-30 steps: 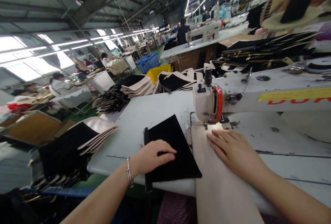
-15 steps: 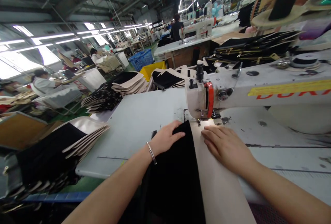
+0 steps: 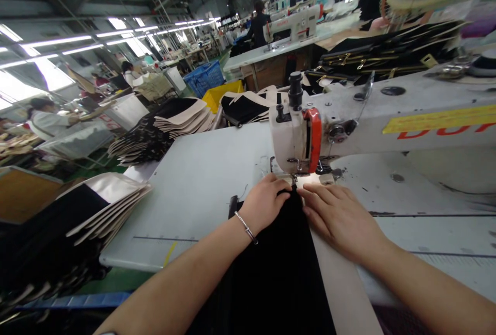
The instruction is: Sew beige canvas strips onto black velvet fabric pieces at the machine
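My left hand lies on the far end of a black fabric piece, fingers curled over its edge just in front of the needle. Close beside it, my right hand rests flat with its fingers stretched out, on the black piece's right edge and the beige fabric under it. Both hands sit right below the head of the white sewing machine, which has a red part on its face. The black piece runs from the needle back towards me along the white table.
Stacks of black and beige cut pieces lie at the left, at the table's far left corner and behind the machine. Yellow and blue crates stand beyond. Other people sit at tables further off.
My left hand slid the black piece from the left side of the table onto the beige fabric and up to the needle. My right hand stayed flat by the presser foot.
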The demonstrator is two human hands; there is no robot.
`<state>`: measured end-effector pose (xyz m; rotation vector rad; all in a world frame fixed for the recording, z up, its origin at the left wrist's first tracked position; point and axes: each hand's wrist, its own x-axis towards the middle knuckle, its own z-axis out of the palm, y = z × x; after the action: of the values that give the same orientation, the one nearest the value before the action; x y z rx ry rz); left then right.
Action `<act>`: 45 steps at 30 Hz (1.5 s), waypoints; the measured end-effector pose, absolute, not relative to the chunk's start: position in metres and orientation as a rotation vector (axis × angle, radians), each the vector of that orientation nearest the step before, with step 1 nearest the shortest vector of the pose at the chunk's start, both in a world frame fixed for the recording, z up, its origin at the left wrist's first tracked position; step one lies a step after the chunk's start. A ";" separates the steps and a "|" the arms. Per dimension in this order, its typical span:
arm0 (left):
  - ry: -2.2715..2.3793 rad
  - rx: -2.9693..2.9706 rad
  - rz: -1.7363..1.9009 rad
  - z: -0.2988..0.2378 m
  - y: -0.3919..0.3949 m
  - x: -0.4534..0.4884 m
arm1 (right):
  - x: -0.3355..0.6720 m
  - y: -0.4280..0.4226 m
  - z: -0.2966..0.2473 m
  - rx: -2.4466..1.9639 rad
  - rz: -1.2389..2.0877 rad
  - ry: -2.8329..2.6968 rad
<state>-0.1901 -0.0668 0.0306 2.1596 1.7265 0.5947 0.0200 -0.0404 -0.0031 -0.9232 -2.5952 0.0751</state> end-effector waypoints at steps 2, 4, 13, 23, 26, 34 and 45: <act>1.725 2.162 0.631 0.027 -0.062 -0.190 | 0.019 -0.040 -0.003 -0.924 0.077 -2.604; 1.713 2.166 0.673 0.024 -0.057 -0.190 | 0.018 -0.040 -0.002 -0.931 0.070 -2.610; 1.741 2.273 0.662 0.022 -0.054 -0.190 | 0.017 -0.040 -0.003 -0.968 0.035 -2.629; 1.479 2.560 0.482 0.019 -0.062 -0.205 | 0.020 -0.038 -0.005 -0.942 0.055 -2.620; 1.469 2.554 0.500 0.017 -0.060 -0.206 | 0.021 -0.039 -0.006 -0.962 0.060 -2.634; 1.459 2.529 0.503 0.019 -0.056 -0.206 | 0.018 -0.039 -0.004 -0.963 0.059 -2.612; 1.084 2.493 0.131 0.053 -0.198 -0.193 | 0.073 -0.161 -0.001 -0.725 0.003 -2.550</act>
<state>-0.1927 -0.1985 0.0533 2.4928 1.0839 0.1314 0.0733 -0.1614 -0.0014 -0.7255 -2.5500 0.0031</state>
